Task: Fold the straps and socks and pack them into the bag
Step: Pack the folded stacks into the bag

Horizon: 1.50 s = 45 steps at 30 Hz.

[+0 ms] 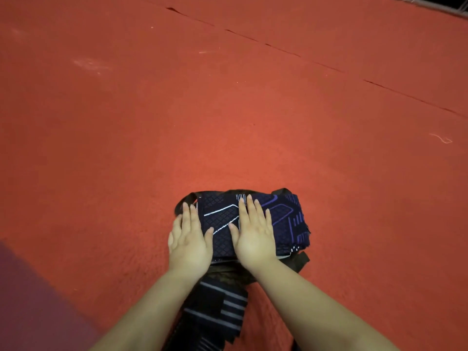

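Head view showed both hands laid flat on a folded dark fabric stack (253, 221) resting on a red felt-like surface (228, 110); whether that surface was a floor or a counter could not be told. The left hand (190, 239) lay on the stack's left edge, its fingers (188, 214) straight and close together, pressing down, thumb set apart toward the middle; nothing was pinched or gripped. The right hand (254, 234) lay on the centre of the stack, fingers slightly spread and straight, palm down, thumb pointing toward the left hand; the two thumbs were near each other but apart. The top layer carried a diamond weave with white lines at the centre and purple lines at the right side. Black strap loops (282, 191) showed at the far corners of the stack, and a further black strap end (302, 259) protruded at the near right corner. A second dark fabric piece with grey stripes (217, 307) lay between the forearms, just nearer than the stack; its near end was cut off by the frame edge. A seam (316, 63) crossed the red surface diagonally at the far side; a loose pale thread (442, 139) lay well apart at the right.
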Available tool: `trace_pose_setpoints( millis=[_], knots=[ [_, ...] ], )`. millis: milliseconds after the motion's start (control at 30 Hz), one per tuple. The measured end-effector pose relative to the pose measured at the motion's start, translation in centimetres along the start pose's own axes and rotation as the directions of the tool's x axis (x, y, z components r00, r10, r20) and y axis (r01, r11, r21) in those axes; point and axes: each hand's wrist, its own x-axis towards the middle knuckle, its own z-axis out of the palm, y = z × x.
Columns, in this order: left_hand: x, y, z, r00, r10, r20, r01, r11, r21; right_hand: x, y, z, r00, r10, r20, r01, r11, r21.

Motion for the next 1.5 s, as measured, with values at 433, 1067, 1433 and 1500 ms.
trace_pose_setpoints(
  millis=[433, 1067, 1433, 1500],
  knots=[
    [1.0, 1.4, -0.4, 0.911, 0.397, 0.111, -0.407, 0.82, 0.403, -1.7, 3.4, -1.7, 0.996, -0.033, 0.078, 0.032, 0.999, 0.017],
    [-1.8, 6.2, 0.5, 0.744, 0.667, 0.041, -0.668, 0.742, 0.059, -7.2, 9.3, -3.6, 0.997, 0.068, -0.033, -0.063, 0.988, 0.14],
    [-10.8, 11.9, 13.9, 0.684, 0.216, 0.697, -0.049, 0.966, -0.252, -19.2, 19.1, -0.2, 0.615, 0.744, 0.261, -0.742, 0.435, 0.51],
    [-11.2, 11.5, 16.5, 0.688, 0.049, 0.724, 0.171, 0.959, -0.227, -19.9, 19.7, 0.9, 0.534, 0.775, 0.338, -0.774, 0.287, 0.565]
  ],
)
